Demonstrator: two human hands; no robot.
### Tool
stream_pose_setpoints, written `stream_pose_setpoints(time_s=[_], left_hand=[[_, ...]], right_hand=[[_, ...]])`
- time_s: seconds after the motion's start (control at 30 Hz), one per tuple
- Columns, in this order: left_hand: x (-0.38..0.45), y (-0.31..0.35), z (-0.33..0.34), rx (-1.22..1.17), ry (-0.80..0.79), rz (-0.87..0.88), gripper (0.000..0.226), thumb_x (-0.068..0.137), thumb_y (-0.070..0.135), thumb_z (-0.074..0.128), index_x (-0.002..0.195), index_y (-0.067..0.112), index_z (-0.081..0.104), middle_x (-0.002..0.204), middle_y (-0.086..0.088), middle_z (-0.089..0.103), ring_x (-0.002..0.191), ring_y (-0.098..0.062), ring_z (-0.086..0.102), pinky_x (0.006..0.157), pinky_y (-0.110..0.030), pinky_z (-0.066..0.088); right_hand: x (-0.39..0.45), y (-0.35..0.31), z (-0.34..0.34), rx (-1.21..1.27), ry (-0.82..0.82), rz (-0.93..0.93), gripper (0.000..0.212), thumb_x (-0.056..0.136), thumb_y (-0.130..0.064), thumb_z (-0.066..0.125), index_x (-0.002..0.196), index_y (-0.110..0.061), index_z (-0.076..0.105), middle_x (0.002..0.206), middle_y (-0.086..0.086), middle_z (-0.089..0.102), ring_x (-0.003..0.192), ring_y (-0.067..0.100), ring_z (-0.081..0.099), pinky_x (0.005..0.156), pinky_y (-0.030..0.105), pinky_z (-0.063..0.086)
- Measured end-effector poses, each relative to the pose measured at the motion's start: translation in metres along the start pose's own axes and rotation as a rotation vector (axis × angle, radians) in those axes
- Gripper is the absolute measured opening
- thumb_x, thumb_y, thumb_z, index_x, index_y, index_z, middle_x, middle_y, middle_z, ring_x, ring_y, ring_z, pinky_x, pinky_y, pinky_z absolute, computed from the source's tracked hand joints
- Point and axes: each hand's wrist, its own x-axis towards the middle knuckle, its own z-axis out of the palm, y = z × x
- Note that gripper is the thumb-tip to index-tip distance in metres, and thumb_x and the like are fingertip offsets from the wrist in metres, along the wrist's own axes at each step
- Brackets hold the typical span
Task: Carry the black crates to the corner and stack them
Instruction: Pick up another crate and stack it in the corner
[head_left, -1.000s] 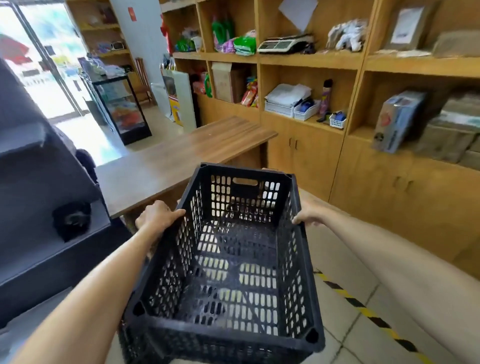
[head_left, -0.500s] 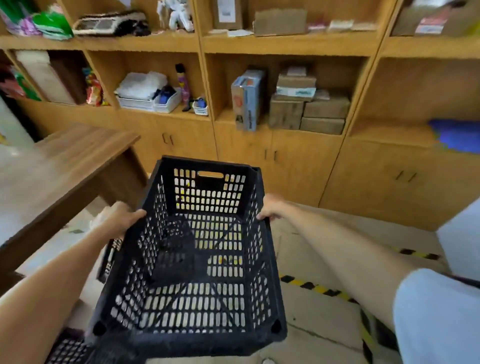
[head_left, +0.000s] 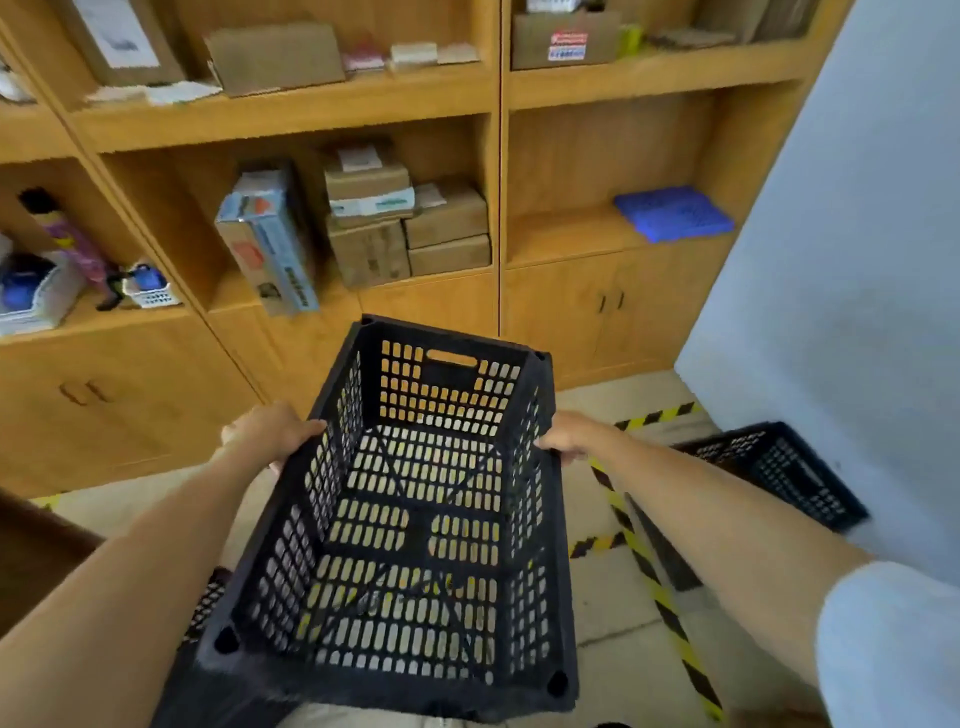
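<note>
I hold an empty black perforated crate (head_left: 415, 525) in front of me, above the floor. My left hand (head_left: 270, 434) grips its left rim and my right hand (head_left: 569, 439) grips its right rim. A second black crate (head_left: 779, 470) rests on the floor at the right, against the pale blue wall and partly hidden behind my right arm. Part of another black crate (head_left: 208, 605) shows low at the left, under the one I carry.
Wooden shelves and cabinets (head_left: 441, 312) with cardboard boxes (head_left: 405, 228) stand straight ahead. A pale blue wall (head_left: 857, 260) closes the right side. Yellow-black tape (head_left: 649, 571) marks the tiled floor. A dark table edge (head_left: 31, 545) is at the left.
The view has swung to the right along the shelves with the crate carried along. The wooden table has left the view, and the wall and floor crate at the right have appeared.
</note>
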Motion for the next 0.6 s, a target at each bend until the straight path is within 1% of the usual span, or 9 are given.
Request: stream_pose_setpoints(time_s=[0.07, 0.13, 0.17, 0.23, 0.3, 0.4, 0.5, 0.57, 0.6], left_hand=[[0.023, 0.031, -0.01, 0.067, 0.005, 0.048, 0.059, 0.088, 0.066, 0.047, 0.073, 0.012, 0.068, 0.057, -0.004, 0.071, 0.072, -0.023, 0.07, 0.089, -0.04, 0.052], [0.04, 0.062, -0.017, 0.163, 0.029, 0.115, 0.053, 0.091, 0.064, 0.043, 0.08, 0.015, 0.061, 0.068, -0.004, 0.071, 0.08, -0.024, 0.067, 0.086, -0.036, 0.048], [0.054, 0.075, -0.019, 0.2, 0.035, 0.152, 0.052, 0.091, 0.063, 0.041, 0.083, 0.015, 0.059, 0.074, -0.005, 0.07, 0.082, -0.025, 0.066, 0.084, -0.036, 0.047], [0.083, 0.102, -0.019, 0.264, 0.016, 0.216, 0.057, 0.09, 0.064, 0.041, 0.095, 0.012, 0.063, 0.083, -0.008, 0.071, 0.085, -0.028, 0.067, 0.088, -0.04, 0.05], [0.105, 0.133, -0.014, 0.333, -0.014, 0.285, 0.065, 0.09, 0.065, 0.041, 0.106, 0.007, 0.064, 0.082, -0.009, 0.069, 0.082, -0.028, 0.065, 0.09, -0.044, 0.052], [0.099, 0.2, -0.008, 0.373, 0.028, 0.392, 0.053, 0.093, 0.06, 0.043, 0.088, 0.01, 0.061, 0.072, -0.005, 0.063, 0.076, -0.025, 0.059, 0.086, -0.038, 0.051], [0.114, 0.267, 0.013, 0.413, -0.017, 0.473, 0.057, 0.092, 0.062, 0.04, 0.085, 0.011, 0.064, 0.064, -0.002, 0.066, 0.07, -0.021, 0.062, 0.082, -0.035, 0.049], [0.137, 0.312, 0.035, 0.402, -0.082, 0.502, 0.058, 0.089, 0.064, 0.043, 0.083, 0.011, 0.065, 0.063, -0.004, 0.068, 0.069, -0.023, 0.065, 0.086, -0.038, 0.051], [0.146, 0.334, 0.045, 0.429, -0.101, 0.523, 0.057, 0.088, 0.065, 0.045, 0.081, 0.012, 0.064, 0.066, -0.005, 0.069, 0.07, -0.024, 0.065, 0.087, -0.041, 0.053]], right_hand=[[0.009, 0.009, -0.011, 0.019, 0.032, 0.068, 0.026, 0.098, -0.024, 0.052, 0.107, 0.0, 0.055, 0.076, 0.009, 0.058, 0.058, 0.017, 0.053, 0.042, 0.022, 0.04], [0.022, 0.019, -0.017, 0.051, 0.052, 0.136, 0.033, 0.097, -0.029, 0.053, 0.112, 0.0, 0.059, 0.082, 0.011, 0.063, 0.062, 0.02, 0.057, 0.049, 0.025, 0.042], [0.025, 0.024, -0.02, 0.077, 0.058, 0.168, 0.033, 0.097, -0.03, 0.053, 0.111, -0.001, 0.059, 0.081, 0.01, 0.063, 0.061, 0.019, 0.057, 0.05, 0.025, 0.041], [0.032, 0.04, -0.023, 0.167, 0.068, 0.211, 0.031, 0.097, -0.03, 0.053, 0.109, -0.001, 0.057, 0.071, 0.007, 0.057, 0.053, 0.016, 0.051, 0.047, 0.025, 0.039], [0.034, 0.061, -0.025, 0.25, 0.067, 0.258, 0.035, 0.098, -0.029, 0.052, 0.12, -0.001, 0.055, 0.072, 0.007, 0.057, 0.047, 0.015, 0.045, 0.043, 0.025, 0.036], [0.048, 0.109, -0.028, 0.398, 0.027, 0.35, 0.041, 0.097, -0.03, 0.052, 0.129, -0.005, 0.046, 0.103, 0.016, 0.067, 0.049, 0.016, 0.046, 0.041, 0.025, 0.035], [0.056, 0.156, -0.04, 0.492, 0.016, 0.418, 0.044, 0.097, -0.031, 0.051, 0.133, -0.007, 0.045, 0.098, 0.012, 0.067, 0.059, 0.018, 0.055, 0.049, 0.026, 0.038], [0.058, 0.184, -0.057, 0.571, 0.025, 0.446, 0.042, 0.098, -0.028, 0.05, 0.134, -0.007, 0.043, 0.104, 0.011, 0.071, 0.075, 0.02, 0.068, 0.055, 0.025, 0.043], [0.059, 0.198, -0.067, 0.601, 0.041, 0.451, 0.043, 0.098, -0.027, 0.049, 0.136, -0.007, 0.041, 0.106, 0.012, 0.071, 0.081, 0.021, 0.07, 0.055, 0.024, 0.044]])
